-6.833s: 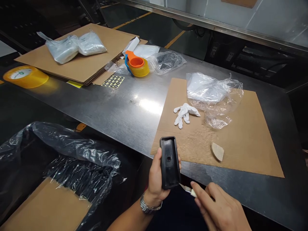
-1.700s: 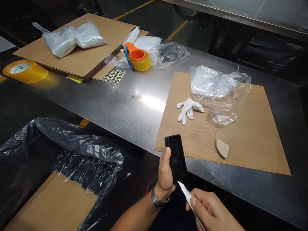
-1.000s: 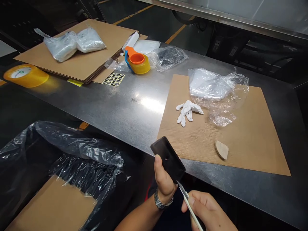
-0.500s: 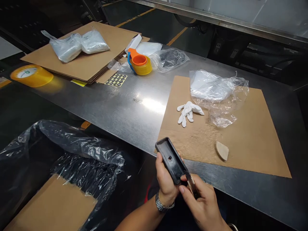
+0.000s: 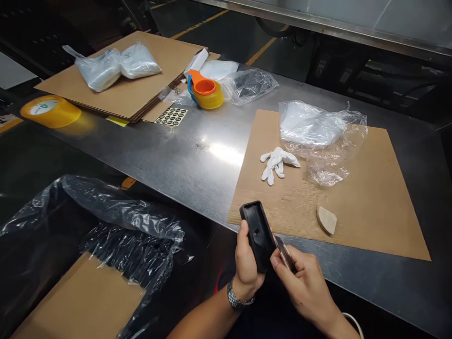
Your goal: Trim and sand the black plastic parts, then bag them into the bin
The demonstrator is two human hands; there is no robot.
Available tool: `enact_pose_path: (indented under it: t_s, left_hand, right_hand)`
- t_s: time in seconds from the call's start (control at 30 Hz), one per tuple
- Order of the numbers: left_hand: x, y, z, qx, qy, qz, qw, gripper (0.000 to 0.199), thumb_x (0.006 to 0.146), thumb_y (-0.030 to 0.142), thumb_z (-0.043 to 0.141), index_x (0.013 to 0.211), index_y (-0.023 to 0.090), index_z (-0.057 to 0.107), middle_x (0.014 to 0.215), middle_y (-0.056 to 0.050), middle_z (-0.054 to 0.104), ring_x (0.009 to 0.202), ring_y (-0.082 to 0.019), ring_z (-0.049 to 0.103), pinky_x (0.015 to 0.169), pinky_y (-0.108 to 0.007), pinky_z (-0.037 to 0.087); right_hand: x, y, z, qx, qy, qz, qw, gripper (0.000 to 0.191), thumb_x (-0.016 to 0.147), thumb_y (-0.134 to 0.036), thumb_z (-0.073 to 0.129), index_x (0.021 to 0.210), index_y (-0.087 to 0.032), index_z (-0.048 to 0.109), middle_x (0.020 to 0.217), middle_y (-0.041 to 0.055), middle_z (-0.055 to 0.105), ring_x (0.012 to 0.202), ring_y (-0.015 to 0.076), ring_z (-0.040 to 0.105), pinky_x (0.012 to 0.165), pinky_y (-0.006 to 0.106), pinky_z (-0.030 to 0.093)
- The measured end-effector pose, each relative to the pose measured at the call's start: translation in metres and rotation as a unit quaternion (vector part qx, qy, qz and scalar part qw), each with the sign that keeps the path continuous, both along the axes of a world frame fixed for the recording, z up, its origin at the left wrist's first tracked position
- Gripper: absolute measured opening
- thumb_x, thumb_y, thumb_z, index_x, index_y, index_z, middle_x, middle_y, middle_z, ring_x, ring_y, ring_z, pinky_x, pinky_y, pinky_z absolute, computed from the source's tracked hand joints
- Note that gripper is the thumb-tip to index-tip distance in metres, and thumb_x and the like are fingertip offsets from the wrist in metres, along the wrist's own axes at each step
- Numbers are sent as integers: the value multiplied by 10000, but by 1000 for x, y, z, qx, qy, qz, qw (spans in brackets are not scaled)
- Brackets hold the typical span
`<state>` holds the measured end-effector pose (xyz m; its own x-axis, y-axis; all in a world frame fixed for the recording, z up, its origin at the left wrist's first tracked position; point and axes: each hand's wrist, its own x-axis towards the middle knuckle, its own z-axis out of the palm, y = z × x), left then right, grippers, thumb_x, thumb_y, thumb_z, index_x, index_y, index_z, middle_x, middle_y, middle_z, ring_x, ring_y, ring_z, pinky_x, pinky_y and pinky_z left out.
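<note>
- One black oblong plastic piece (image 5: 261, 242), near side of grey metal table (image 5: 165, 162), in L hand (image 5: 247, 263), fingers wrapped, prob. steadying.
- R hand (image 5: 308, 285): fingers pinched on slim metallic tool (image 5: 286, 255) at piece's right side, prob. for control.

1. Beyond your hands (image 5: 305, 280) stretches a shiny metal tabletop (image 5: 169, 155), bright glare (image 5: 226, 153) ahead to their left.
2. Farther off, you have dark green floor (image 5: 229, 40) with yellow lines (image 5: 266, 46).
3. Ahead and to their right, sockets (image 5: 321, 67) sit in shadow beneath a metal ledge (image 5: 318, 29).
</note>
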<state>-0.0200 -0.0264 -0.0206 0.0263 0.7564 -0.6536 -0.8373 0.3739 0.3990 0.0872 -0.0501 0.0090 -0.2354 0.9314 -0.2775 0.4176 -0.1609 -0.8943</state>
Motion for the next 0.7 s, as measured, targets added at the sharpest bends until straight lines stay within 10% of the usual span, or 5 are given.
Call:
enact_pose_path:
  t_s: [0.7]
  left_hand:
    - [2, -4, 1, -104, -65, -153, 981, 432, 802, 500, 486, 691, 104, 617, 644, -56, 632, 607, -134, 582, 631, -243, 465]
  right_hand:
    - [18, 22, 1, 96, -15, 258, 961, 98, 852, -206, 562, 790, -196, 637, 714, -16, 656, 646, 89, 573, 611, 189, 376]
